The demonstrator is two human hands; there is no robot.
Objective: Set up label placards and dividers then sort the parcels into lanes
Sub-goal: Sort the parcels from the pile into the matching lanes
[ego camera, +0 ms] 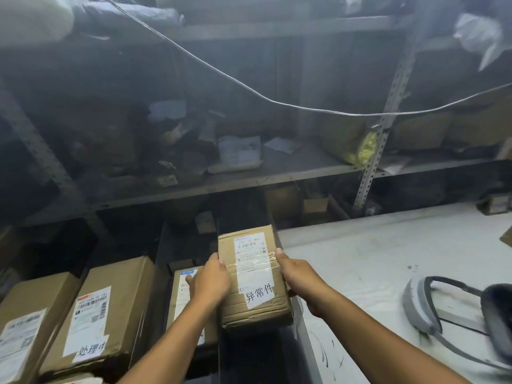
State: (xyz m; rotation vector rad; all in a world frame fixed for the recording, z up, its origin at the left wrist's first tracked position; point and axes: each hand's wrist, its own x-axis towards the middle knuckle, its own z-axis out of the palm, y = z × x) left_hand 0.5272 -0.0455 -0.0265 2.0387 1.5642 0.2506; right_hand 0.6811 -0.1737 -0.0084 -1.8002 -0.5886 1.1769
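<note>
"异常件" on parcel (253, 275); seemingly "处理中" on box (110, 297)

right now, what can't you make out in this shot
Head view throughout.
Fine print on the held parcel: too small.
Label of the neighbouring parcel: partly covered by the left hand.
The shelf items: dim, blurred.
The leftmost box: cut by the frame's left edge.

Grey headset (418, 306) just lying on the white table (374, 259). Thin cable (304, 108) droops across the metal shelving (249, 184) behind it.
</note>
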